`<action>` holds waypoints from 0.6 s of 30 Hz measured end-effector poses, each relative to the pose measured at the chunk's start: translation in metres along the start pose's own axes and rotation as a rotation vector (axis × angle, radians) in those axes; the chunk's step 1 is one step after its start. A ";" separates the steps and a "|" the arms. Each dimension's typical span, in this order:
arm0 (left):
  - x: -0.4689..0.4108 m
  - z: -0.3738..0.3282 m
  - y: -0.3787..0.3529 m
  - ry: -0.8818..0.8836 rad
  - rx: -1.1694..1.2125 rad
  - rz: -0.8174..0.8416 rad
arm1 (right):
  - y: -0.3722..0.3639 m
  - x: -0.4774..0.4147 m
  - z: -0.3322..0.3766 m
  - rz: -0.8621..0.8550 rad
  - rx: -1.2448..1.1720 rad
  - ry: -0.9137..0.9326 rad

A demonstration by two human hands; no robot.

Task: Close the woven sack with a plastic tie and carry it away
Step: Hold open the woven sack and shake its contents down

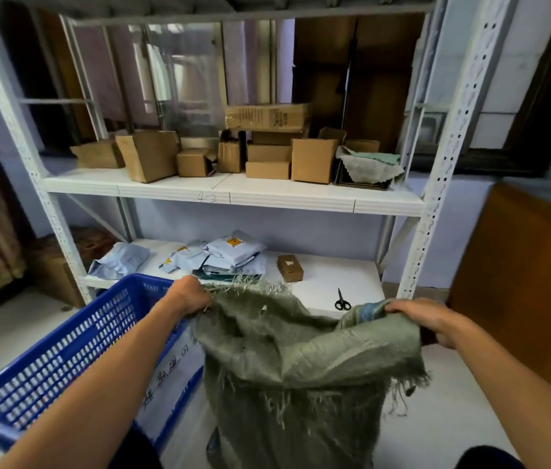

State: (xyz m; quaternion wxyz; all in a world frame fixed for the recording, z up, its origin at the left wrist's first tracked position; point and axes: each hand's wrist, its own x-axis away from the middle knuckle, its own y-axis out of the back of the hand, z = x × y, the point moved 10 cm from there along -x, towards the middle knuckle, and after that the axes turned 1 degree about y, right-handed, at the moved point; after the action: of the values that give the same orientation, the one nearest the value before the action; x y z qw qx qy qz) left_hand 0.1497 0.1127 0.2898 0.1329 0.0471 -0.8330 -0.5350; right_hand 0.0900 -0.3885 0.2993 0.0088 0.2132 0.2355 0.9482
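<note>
A grey-green woven sack (pixel 301 367) stands upright on the floor in front of me, its frayed mouth spread wide. My left hand (pixel 189 296) grips the left side of the rim, near the frayed edge. My right hand (pixel 426 318) grips the right side of the rim, where a blue patch of the fabric shows. The rim sags between the two hands. I see no plastic tie.
A blue plastic crate (pixel 64 360) sits at my left, touching the sack. Behind stands a white metal shelf rack (pixel 233 192) with cardboard boxes (pixel 313 159) above, and mail bags (pixel 230 252), a small box (pixel 290 267) and black scissors (pixel 341 301) below. A wooden cabinet (pixel 521 282) is at right.
</note>
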 end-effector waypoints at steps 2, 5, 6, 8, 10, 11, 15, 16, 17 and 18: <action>0.000 -0.002 0.004 0.007 -0.001 -0.018 | -0.007 0.000 0.006 0.035 -0.068 0.021; 0.008 -0.015 0.010 0.003 0.079 -0.024 | -0.020 0.002 0.017 0.089 -0.181 0.059; 0.022 -0.026 0.017 -0.005 0.098 -0.038 | -0.024 0.003 0.022 0.109 -0.205 0.075; 0.030 -0.034 0.022 0.022 0.176 -0.046 | -0.037 0.006 0.028 0.151 -0.176 0.090; 0.035 -0.034 0.024 0.053 0.216 -0.036 | -0.048 0.006 0.031 0.168 0.097 0.110; 0.032 -0.031 0.026 0.054 0.215 -0.043 | -0.053 0.006 0.031 0.169 0.300 0.116; 0.034 -0.023 0.039 0.011 0.120 -0.088 | -0.048 0.013 0.028 0.056 0.877 0.106; 0.035 -0.020 0.040 -0.001 0.086 -0.093 | -0.046 0.014 0.023 0.052 0.931 0.079; 0.038 -0.018 0.041 -0.005 0.037 -0.086 | -0.043 0.011 0.015 0.067 0.960 0.039; 0.040 -0.016 0.041 -0.020 -0.007 -0.090 | -0.040 0.011 0.004 0.096 0.979 -0.020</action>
State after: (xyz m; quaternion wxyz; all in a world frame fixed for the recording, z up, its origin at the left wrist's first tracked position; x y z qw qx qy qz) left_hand 0.1186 0.1070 0.3399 0.1008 0.0788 -0.8295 -0.5437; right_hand 0.0777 -0.3496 0.2887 -0.1341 0.2119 0.6433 0.7234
